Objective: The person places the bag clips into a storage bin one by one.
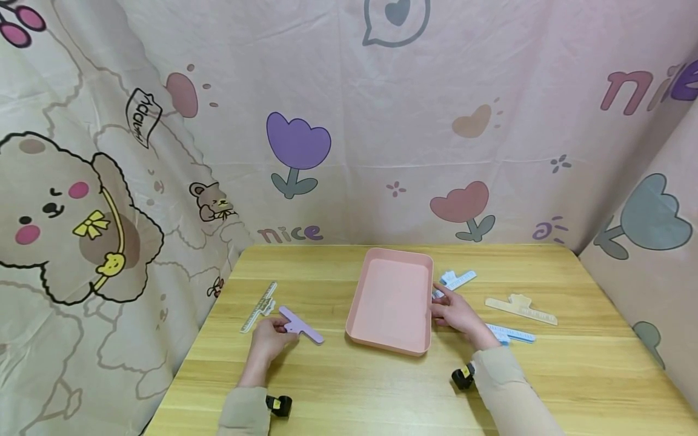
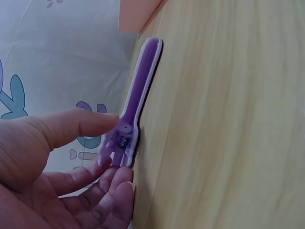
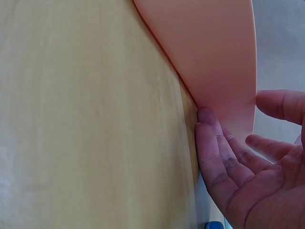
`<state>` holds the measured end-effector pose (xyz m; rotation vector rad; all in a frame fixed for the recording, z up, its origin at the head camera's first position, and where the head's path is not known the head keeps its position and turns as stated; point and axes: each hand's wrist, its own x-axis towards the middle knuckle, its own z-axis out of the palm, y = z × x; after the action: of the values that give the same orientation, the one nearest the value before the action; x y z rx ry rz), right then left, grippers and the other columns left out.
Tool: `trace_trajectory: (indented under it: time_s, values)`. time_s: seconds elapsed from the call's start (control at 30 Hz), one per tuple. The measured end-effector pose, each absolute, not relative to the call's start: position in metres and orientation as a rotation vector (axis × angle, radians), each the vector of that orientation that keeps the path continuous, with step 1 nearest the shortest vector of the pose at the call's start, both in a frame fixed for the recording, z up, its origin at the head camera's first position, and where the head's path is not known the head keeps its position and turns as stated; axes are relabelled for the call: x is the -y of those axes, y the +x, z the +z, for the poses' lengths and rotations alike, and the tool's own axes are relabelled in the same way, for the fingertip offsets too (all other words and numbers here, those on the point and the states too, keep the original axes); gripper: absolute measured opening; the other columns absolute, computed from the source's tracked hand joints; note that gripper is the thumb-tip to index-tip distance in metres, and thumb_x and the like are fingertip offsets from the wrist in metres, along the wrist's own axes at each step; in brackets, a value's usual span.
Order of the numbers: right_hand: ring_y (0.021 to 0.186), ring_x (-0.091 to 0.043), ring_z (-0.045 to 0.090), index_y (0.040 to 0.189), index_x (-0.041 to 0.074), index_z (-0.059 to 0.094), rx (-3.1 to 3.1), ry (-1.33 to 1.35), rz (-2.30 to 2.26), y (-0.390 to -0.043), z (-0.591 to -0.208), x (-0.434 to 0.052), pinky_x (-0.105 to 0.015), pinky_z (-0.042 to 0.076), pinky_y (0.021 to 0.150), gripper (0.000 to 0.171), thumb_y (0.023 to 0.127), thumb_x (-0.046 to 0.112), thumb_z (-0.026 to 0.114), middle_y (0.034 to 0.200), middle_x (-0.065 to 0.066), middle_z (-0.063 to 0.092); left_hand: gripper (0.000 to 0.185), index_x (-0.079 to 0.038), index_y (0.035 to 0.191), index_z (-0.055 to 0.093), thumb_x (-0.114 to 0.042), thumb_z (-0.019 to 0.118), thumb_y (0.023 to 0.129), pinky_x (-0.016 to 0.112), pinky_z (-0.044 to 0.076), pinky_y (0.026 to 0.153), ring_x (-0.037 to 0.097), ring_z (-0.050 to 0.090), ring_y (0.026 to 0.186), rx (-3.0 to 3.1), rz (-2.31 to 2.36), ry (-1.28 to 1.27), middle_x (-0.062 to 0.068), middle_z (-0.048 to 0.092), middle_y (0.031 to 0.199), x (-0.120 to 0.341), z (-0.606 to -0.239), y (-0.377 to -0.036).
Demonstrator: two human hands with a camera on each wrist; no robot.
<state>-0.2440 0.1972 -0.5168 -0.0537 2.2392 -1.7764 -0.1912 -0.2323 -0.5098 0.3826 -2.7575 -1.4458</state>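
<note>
purple clip pinched by left hand, right hand relaxed, touching pink tray

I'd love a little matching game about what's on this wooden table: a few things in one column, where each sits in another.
Things:
1. purple plastic clip
2. pink rectangular tray
3. beige ruler clip
4. grey ruler clip

Places:
A. far right, untouched
B. middle of table, right hand at its side
C. at the left hand
D. far left, beyond the left hand

Pairs: 1-C, 2-B, 3-A, 4-D
</note>
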Motion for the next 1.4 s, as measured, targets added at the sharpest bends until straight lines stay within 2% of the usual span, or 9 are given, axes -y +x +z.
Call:
trace_trajectory:
  time_s: [0.13,0.37,0.53,0.73,1.03,1.23,1.4]
  values:
    - [0.096,-0.026,0.065,0.155,-0.001,0.016,-2.234,-0.051,-1.776,-0.244,-0.517,-0.197,-0.038,0.058,0.074,0.073,0.096,0.006,0.058,0.13,-0.035,0.049,0.04,0.011,0.105,0.065,-0.002,0.079,0.07,0.032,0.047,0.068,0.024,0.055,0.08,2.745,-1.416,0.36,0.013,0.061,0.087,0.23,-0.51,-0.193]
    - [0.096,-0.026,0.065,0.155,-0.001,0.018,-2.236,-0.042,-1.789,-0.245,-0.519,-0.198,-0.038,0.058,0.075,0.071,0.096,0.005,0.058,0.129,-0.034,0.05,0.046,0.012,0.111,0.062,-0.005,0.079,0.072,0.043,0.051,0.08,0.029,0.059,0.088,2.74,-1.384,0.365,0.018,0.064,0.097,0.228,-0.508,-0.197]
    - [0.096,-0.026,0.064,0.155,0.0,0.018,-2.234,-0.038,-1.788,-0.245,-0.519,-0.197,-0.037,0.058,0.075,0.07,0.097,0.006,0.057,0.13,-0.033,0.05,0.045,0.01,0.112,0.062,-0.004,0.079,0.073,0.043,0.052,0.083,0.03,0.06,0.091,2.692,-1.438,0.361,0.019,0.064,0.1,0.228,-0.507,-0.2]
    - [0.097,-0.028,0.064,0.155,-0.001,0.018,-2.221,-0.066,-1.798,-0.245,-0.518,-0.198,-0.039,0.057,0.076,0.069,0.097,0.005,0.056,0.13,-0.036,0.049,0.045,0.009,0.113,0.061,-0.002,0.078,0.073,0.039,0.054,0.081,0.031,0.063,0.093,2.64,-1.476,0.336,0.02,0.063,0.102,0.226,-0.503,-0.205]
    - [0.089,-0.022,0.064,0.155,0.002,0.022,-2.253,-0.027,-1.786,-0.247,-0.519,-0.197,-0.035,0.058,0.071,0.071,0.094,0.002,0.058,0.125,-0.031,0.053,0.046,0.008,0.117,0.06,-0.005,0.078,0.077,0.033,0.056,0.076,0.029,0.063,0.093,2.63,-1.511,0.298,0.019,0.062,0.105,0.22,-0.493,-0.211]
    - [0.086,-0.021,0.064,0.154,0.002,0.024,-2.279,0.0,-1.788,-0.248,-0.519,-0.197,-0.036,0.058,0.069,0.072,0.09,0.0,0.057,0.123,-0.03,0.053,0.043,0.008,0.114,0.062,-0.002,0.079,0.075,0.03,0.056,0.073,0.027,0.066,0.089,2.609,-1.554,0.202,0.018,0.063,0.103,0.21,-0.484,-0.218]
    - [0.085,-0.024,0.065,0.154,0.001,0.022,-2.243,-0.026,-1.824,-0.248,-0.52,-0.197,-0.039,0.059,0.07,0.071,0.091,-0.002,0.054,0.121,-0.031,0.053,0.042,0.007,0.113,0.064,0.001,0.079,0.074,0.029,0.057,0.073,0.025,0.066,0.087,2.595,-1.619,0.086,0.017,0.063,0.103,0.198,-0.477,-0.224]
